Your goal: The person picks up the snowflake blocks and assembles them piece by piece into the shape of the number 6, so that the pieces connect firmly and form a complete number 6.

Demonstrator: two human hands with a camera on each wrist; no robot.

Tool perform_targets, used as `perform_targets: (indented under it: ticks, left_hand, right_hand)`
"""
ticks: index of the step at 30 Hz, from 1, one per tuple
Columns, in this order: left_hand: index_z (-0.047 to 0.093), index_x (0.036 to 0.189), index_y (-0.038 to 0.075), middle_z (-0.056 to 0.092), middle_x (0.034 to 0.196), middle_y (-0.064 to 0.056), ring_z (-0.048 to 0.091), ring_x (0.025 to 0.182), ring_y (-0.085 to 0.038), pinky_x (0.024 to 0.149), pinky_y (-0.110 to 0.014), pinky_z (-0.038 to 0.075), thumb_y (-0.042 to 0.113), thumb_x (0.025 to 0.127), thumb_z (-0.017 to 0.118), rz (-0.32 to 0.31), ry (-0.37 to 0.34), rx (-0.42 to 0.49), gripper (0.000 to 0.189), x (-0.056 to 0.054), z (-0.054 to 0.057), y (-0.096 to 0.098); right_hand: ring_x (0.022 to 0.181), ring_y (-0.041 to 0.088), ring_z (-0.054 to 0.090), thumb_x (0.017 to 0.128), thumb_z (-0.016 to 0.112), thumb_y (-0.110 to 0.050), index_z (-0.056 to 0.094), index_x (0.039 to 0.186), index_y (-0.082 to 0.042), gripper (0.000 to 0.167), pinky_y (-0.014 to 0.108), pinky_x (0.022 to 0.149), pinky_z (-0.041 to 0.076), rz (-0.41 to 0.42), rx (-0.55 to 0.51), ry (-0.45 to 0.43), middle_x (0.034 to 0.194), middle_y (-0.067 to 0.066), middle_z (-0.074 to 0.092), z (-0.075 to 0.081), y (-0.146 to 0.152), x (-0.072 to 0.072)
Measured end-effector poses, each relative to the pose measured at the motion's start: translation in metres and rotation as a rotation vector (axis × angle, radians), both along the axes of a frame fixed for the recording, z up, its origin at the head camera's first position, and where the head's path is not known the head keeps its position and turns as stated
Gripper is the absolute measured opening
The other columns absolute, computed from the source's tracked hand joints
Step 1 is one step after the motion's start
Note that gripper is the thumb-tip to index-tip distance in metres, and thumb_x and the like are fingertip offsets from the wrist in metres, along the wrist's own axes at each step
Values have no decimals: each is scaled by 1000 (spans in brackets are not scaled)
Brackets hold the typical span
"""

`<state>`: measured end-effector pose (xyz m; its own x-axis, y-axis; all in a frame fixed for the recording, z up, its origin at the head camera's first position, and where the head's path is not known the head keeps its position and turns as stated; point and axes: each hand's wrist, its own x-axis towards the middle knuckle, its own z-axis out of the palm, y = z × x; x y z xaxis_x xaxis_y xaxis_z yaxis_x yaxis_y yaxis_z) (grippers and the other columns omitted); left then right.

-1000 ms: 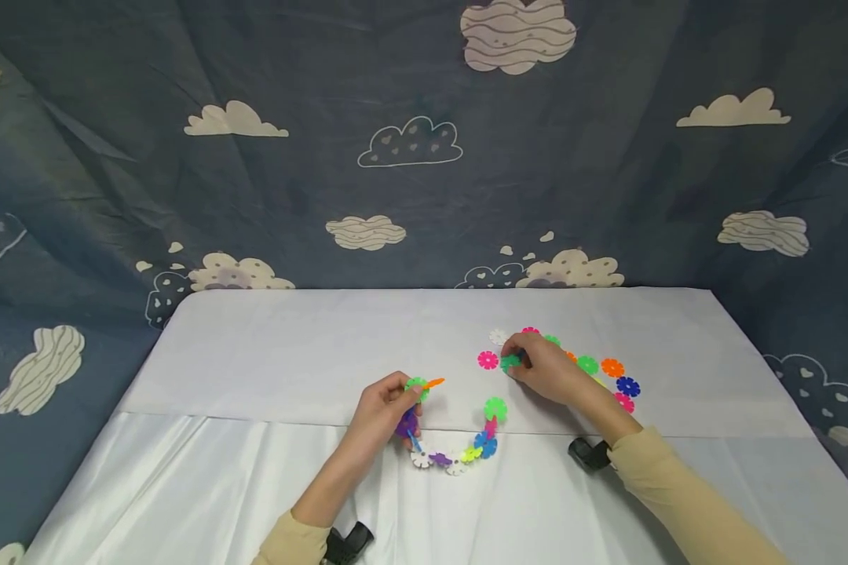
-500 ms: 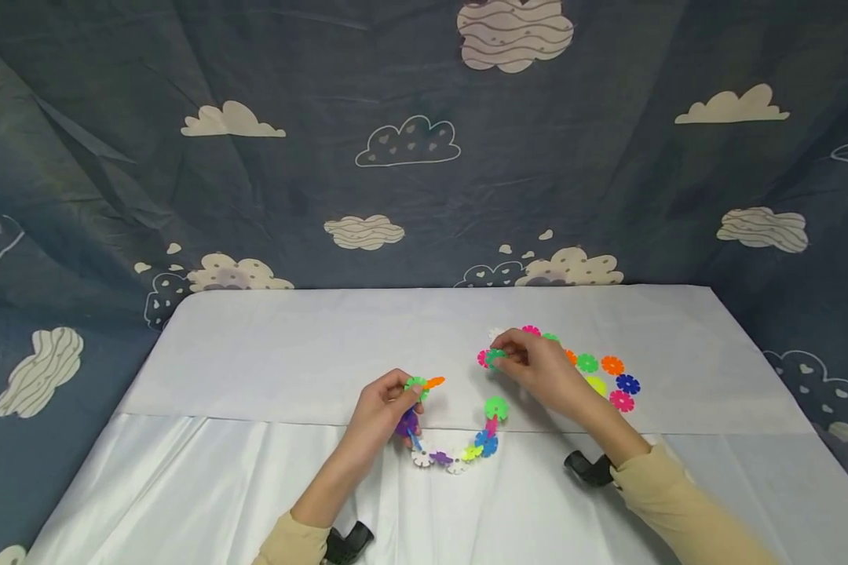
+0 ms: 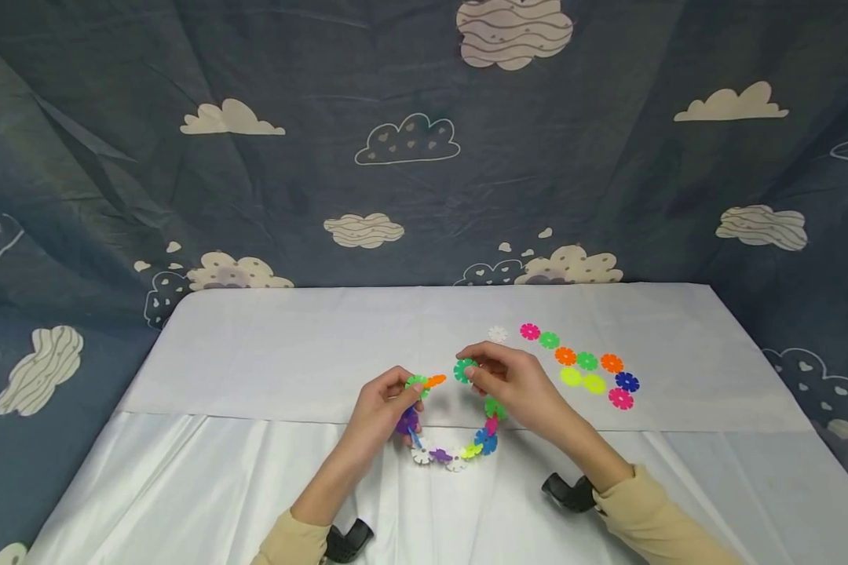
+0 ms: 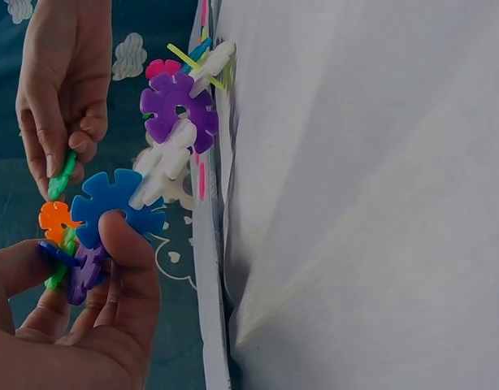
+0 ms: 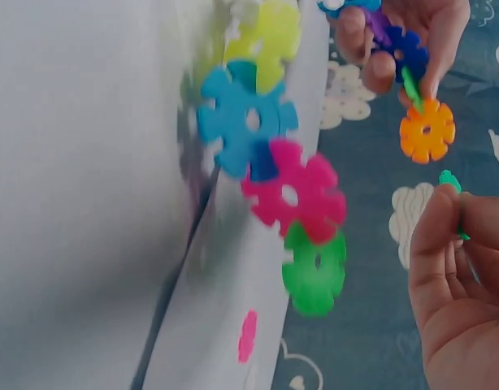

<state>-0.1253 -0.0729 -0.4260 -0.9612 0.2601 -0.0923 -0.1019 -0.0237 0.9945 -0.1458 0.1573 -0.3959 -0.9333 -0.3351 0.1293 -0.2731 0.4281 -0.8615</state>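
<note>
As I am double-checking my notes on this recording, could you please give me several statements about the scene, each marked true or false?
1. The right hand pinches a green notched plastic disc. True.
2. The left hand grips a chain of multicoloured notched plastic discs. True.
3. The chain's orange notched plastic disc touches the disc in the right hand. False: the right wrist view shows them apart.
4. A white notched plastic disc lies loose on the white cloth. True.
5. The chain forms a closed ring. False: its two ends are apart.
</note>
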Motion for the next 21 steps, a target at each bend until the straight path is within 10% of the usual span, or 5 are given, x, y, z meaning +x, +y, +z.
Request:
perform_targets:
  ticks: [21]
  left_hand:
    - [58,97,5,59,95,-33,59,59,-18,48,-25,49,26,100,60,-23,12,2,20,1,-1,2]
  right_hand:
    - [55,21,50,95,66,-13,66,111,-13,16,25,48,41,-94,-80,-50,76,16,62,-7,-17,13]
